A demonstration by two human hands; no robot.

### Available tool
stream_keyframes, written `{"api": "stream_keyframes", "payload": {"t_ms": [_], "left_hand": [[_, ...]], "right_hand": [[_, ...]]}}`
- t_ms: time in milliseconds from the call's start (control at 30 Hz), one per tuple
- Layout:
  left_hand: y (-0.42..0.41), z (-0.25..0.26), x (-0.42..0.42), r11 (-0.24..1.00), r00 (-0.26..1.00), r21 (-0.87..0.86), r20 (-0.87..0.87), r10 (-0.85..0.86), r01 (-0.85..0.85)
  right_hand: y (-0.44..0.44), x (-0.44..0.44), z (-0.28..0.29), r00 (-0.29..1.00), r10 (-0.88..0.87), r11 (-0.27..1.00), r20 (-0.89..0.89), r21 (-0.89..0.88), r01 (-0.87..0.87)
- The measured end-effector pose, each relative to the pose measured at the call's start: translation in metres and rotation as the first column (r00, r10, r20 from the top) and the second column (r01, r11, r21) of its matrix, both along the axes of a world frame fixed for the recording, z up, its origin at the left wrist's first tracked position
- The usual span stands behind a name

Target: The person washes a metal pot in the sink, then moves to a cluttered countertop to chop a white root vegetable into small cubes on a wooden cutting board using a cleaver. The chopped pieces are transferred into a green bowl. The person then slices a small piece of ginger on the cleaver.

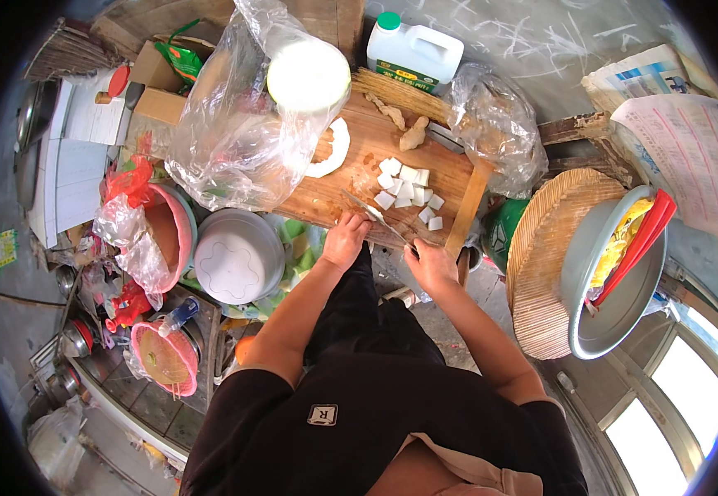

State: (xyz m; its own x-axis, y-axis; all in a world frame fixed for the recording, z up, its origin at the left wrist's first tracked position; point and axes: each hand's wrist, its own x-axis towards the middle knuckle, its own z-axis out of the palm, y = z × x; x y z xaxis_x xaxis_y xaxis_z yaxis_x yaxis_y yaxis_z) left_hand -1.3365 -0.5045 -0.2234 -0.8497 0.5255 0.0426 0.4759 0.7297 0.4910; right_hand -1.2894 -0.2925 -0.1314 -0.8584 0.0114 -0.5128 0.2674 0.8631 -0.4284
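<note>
My right hand (433, 266) is closed around the handle of a kitchen knife (385, 222). The blade slants up and left over the near edge of a wooden cutting board (359, 177). Close beside the blade, my left hand (345, 239) has bent fingers at the board's edge; whatever lies under the fingertips is hidden. White chunks (405, 189), cut small, lie in a loose group right of the blade. Farther back is a pale ring-shaped slice (337, 152), like peeled winter melon, partly covered by a clear plastic bag (229, 142).
Ginger root (415, 133) lies at the board's back, before a white jug (415, 53) with a green cap. A bright round pale thing (308, 75) sits by the bag. Left stands an upturned grey basin (239, 256); right, a woven tray (539, 273) and a grey-green basin (619, 310).
</note>
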Motion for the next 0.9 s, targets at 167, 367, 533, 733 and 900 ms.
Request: {"api": "stream_keyframes", "payload": {"t_ms": [167, 367, 533, 733, 900], "left_hand": [[0.001, 0.002, -0.002, 1.0, 1.0, -0.004, 0.0, -0.01, 0.01], [0.009, 0.007, -0.002, 0.992, 0.997, 0.111, -0.042, 0.062, -0.058], [0.023, 0.007, -0.007, 0.981, 0.975, 0.009, 0.116, 0.191, -0.194], [0.062, -0.006, -0.026, 0.804, 0.837, 0.271, 0.32, 0.443, -0.529], [0.065, -0.01, -0.027, 0.757, 0.79, 0.278, 0.389, 0.474, -0.591]], "right_hand": [[-0.005, -0.004, -0.021, 0.999, -0.031, 1.0, 0.039, 0.003, 0.03], [-0.01, -0.007, -0.073, 0.997, -0.076, 0.997, -0.022, -0.036, 0.075], [0.003, -0.027, -0.047, 0.996, -0.089, 0.995, 0.017, 0.052, 0.088], [0.032, -0.027, -0.027, 0.961, -0.182, 0.983, -0.21, -0.05, 0.175], [0.039, -0.01, -0.008, 0.976, -0.175, 0.985, -0.127, -0.027, 0.173]]}}
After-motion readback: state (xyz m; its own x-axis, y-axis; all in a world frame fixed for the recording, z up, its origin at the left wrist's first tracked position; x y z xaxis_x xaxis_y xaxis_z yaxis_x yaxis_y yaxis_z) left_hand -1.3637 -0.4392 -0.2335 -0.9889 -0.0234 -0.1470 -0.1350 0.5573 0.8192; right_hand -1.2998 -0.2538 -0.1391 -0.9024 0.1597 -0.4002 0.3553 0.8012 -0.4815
